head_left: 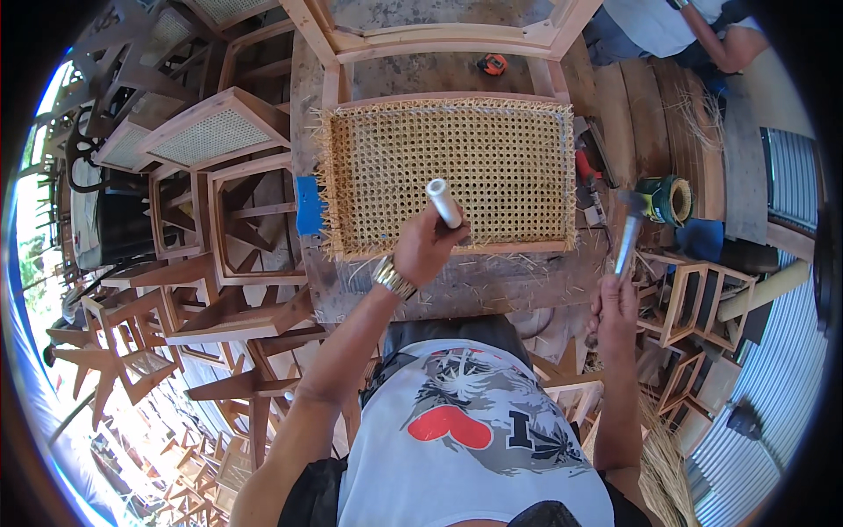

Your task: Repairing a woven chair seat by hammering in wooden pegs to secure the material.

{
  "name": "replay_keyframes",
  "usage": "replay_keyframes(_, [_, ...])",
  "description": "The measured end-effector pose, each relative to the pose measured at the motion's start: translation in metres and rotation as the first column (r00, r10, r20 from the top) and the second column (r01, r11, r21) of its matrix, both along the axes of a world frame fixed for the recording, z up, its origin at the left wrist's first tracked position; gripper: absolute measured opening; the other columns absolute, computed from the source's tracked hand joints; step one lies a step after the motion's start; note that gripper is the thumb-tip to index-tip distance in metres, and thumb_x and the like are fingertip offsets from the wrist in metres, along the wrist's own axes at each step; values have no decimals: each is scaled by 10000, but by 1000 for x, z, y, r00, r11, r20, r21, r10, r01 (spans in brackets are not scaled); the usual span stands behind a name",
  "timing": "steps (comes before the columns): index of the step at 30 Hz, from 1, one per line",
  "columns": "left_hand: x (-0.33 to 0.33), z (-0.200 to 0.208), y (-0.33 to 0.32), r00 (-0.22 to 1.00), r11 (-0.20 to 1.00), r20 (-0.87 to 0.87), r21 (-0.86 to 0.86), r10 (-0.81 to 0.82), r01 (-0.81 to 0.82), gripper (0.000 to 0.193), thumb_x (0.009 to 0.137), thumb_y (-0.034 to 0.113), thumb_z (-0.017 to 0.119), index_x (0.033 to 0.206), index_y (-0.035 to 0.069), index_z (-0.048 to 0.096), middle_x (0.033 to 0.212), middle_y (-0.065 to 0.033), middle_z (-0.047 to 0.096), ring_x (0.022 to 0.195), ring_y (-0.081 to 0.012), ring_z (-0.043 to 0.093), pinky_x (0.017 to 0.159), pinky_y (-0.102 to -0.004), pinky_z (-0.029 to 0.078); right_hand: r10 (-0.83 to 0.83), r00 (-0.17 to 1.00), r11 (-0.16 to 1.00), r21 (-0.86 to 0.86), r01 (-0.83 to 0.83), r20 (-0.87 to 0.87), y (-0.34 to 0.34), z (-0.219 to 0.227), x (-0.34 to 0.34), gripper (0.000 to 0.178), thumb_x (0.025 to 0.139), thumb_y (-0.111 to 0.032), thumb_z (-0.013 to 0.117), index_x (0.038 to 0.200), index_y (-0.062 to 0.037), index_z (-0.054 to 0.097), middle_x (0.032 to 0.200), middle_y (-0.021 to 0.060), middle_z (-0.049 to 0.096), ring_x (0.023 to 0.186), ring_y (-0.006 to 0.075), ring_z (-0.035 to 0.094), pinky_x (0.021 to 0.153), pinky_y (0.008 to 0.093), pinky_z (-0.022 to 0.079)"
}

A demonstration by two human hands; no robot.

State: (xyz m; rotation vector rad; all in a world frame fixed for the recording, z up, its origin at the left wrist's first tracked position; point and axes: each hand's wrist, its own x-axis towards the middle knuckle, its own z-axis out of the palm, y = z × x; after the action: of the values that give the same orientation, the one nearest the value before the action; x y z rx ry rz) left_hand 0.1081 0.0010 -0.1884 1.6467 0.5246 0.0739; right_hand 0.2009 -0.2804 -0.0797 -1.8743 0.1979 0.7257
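My left hand point(428, 247) grips a short white tube point(443, 202), its lower end set at the near edge of a woven cane panel point(448, 171). The panel lies on a wooden frame point(527, 248) on a rough workbench point(457, 285), with frayed cane ends sticking out all round. My right hand point(615, 307) holds a hammer point(629, 230) by its metal handle, head raised, just off the panel's near right corner. A metal watch sits on my left wrist.
A blue object point(308, 205) lies at the panel's left edge. An orange tape measure point(492, 63), a red tool point(587, 171) and a green-yellow roll point(667, 198) lie nearby. Wooden chair frames point(219, 132) crowd the left. Another person point(676, 26) stands at the far right.
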Motion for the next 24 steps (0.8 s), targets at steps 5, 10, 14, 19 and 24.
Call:
replay_keyframes(5, [15, -19, -8, 997, 998, -49, -5, -68, 67, 236, 830, 65, 720, 1027, 35, 593, 839, -46, 697, 764, -127, 677, 684, -288, 534, 108, 991, 993, -33, -111, -79, -10, -13, -23, 265, 1040, -317, 419, 985, -67, 489, 648, -12, 429, 445, 52, 401, 402, 193, 341])
replay_keyframes(10, [15, -34, -13, 994, 994, -53, 49, -98, 100, 225, 836, 51, 710, 1027, 37, 592, 837, -39, 695, 770, -125, 676, 696, -283, 535, 250, 964, 968, 1, -251, -93, -18, -24, -37, 281, 1043, -314, 404, 983, -52, 487, 618, -15, 435, 426, 45, 395, 394, 196, 332])
replay_keyframes(14, [18, -32, -14, 993, 992, -76, 78, -91, 97, 196, 839, 38, 703, 1005, 34, 598, 837, -37, 695, 767, -125, 675, 705, -279, 537, 282, 953, 959, 2, -283, -112, -16, -21, -36, 281, 1041, -315, 411, 977, -53, 492, 612, -22, 440, 429, 43, 399, 395, 196, 331])
replay_keyframes(19, [13, -31, -17, 984, 977, -37, 119, -172, 175, 179, 843, 37, 702, 994, 37, 606, 834, -39, 694, 777, -122, 676, 701, -281, 541, 412, 910, 906, -130, -403, 51, -18, -18, -22, 282, 1033, -294, 448, 932, -43, 527, 613, -39, 433, 481, 30, 397, 428, 201, 319])
replay_keyframes(24, [6, -40, -23, 991, 989, 45, 87, -125, 121, 186, 844, 40, 706, 1002, 39, 609, 832, -36, 689, 768, -119, 672, 682, -281, 541, 547, 813, 832, -240, -501, 198, 9, 24, 3, 279, 1026, -276, 472, 966, -18, 561, 623, -44, 425, 544, 31, 376, 471, 214, 304])
